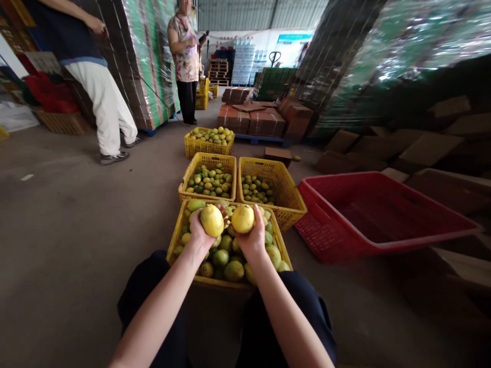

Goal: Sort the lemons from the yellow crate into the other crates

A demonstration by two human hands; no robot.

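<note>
Two lemons held over a full yellow crate (pixel 224 283). The left hand (pixel 198 230) grips the paler-sided left lemon (pixel 212 220) and the right hand (pixel 253 239) the right lemon (pixel 243 219); a cupped, light hold should limit bruising. The crate rests on a grey floor (pixel 76 230), beside a red basket (pixel 320 225), in a warehouse with film-wrapped stacks (pixel 148 61).

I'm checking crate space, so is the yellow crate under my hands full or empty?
Full or nearly so: in that yellow plastic crate, lemon-like fruits spread wall to wall, close to the rim.
</note>
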